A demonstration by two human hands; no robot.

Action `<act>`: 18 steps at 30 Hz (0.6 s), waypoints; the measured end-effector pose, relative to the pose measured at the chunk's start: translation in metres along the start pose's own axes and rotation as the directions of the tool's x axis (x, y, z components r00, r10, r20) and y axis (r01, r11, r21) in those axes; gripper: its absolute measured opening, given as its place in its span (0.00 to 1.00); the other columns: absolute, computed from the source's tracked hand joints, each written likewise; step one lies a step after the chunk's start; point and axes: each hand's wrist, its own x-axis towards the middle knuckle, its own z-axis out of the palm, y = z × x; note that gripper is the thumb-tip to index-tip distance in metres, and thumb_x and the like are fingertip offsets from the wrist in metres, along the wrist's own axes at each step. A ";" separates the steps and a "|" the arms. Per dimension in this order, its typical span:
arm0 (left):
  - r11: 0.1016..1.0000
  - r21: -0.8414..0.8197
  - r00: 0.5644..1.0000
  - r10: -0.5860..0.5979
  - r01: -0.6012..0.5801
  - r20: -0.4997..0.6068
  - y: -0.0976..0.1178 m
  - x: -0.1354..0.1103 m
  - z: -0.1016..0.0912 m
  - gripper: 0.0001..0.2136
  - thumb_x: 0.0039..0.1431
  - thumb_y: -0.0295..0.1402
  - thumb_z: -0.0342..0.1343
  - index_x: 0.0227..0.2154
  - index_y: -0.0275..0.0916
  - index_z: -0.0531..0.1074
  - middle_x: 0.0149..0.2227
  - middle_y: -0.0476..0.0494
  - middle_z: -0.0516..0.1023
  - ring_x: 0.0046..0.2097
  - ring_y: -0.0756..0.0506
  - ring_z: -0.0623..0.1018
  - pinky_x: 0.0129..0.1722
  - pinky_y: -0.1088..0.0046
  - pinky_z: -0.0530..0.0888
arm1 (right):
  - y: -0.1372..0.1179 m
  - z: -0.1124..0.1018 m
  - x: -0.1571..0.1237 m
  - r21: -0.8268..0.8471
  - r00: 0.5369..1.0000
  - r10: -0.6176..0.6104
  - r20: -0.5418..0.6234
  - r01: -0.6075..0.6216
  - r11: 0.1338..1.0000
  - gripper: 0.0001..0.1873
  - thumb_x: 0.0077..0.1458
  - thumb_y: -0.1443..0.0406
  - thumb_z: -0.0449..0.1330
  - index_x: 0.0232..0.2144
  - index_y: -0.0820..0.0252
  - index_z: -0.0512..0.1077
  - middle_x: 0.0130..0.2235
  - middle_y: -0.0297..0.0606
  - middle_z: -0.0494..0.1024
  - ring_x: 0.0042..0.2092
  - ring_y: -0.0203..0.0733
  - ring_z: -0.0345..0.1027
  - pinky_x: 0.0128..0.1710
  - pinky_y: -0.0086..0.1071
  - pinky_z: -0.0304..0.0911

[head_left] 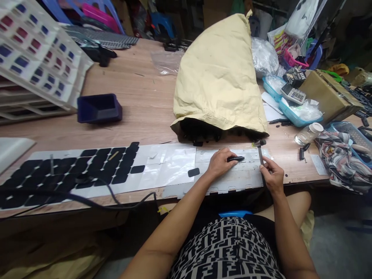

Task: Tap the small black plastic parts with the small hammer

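Worktop: long table with a brown wood-grain surface [139, 85]. Large tan paper sack [221, 73] lies at its middle, dark mouth facing the person. White plastic lattice crate [77, 66] at far left, tilted. Long white sheet [174, 162] along the near edge; its left part carries rows of black rounded pads [100, 164]. Grey-white flat board [247, 176] at the sheet's right end, below the sack's mouth. Dark blue rectangular plastic bin [100, 115] behind the pads. Hammer with dark metal head and slim handle [260, 157]: upright in view, head near the sack's mouth, handle grasped by the fingers of the right hand [273, 176]. Left hand [221, 163]: thumb and fingers pinch a slim black elongated piece [238, 159] over the board, left of the hammer, apart from its head.
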 end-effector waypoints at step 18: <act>0.903 -0.176 0.606 -0.110 0.392 0.788 0.005 -0.101 0.112 0.18 0.57 0.42 0.61 0.48 0.42 0.78 0.46 0.45 0.81 0.49 0.39 0.78 0.50 0.64 0.72 | 0.016 0.003 0.010 0.245 0.986 0.165 0.037 -0.169 0.955 0.21 0.50 0.61 0.65 0.46 0.63 0.80 0.22 0.27 0.70 0.25 0.34 0.62 0.30 0.32 0.60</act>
